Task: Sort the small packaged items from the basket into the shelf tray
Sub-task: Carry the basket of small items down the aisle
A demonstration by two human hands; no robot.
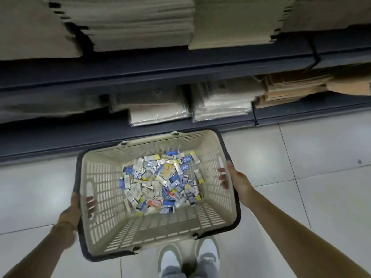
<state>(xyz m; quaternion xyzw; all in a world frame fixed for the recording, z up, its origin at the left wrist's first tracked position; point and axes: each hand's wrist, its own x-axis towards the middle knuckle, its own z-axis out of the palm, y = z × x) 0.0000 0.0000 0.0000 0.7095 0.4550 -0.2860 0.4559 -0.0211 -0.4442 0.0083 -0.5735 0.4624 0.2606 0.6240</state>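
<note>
A beige slotted plastic basket (212, 215) with a dark rim is held above the tiled floor, in front of low shelves. Its bottom is covered by a heap of several small packaged items (160, 181) in blue, white, yellow and orange wrappers. My left hand (75, 209) grips the basket's left rim, fingers curled over the edge into the inside. My right hand (232, 177) grips the right rim the same way, fingertips showing inside the wall. No shelf tray is in view.
Dark metal shelves (180, 77) run across the top, stacked with flattened cardboard (140, 23) and clear-wrapped flat packs (160, 115). Pale floor tiles (321, 177) lie to both sides. My white shoes (188, 257) stand under the basket's near edge.
</note>
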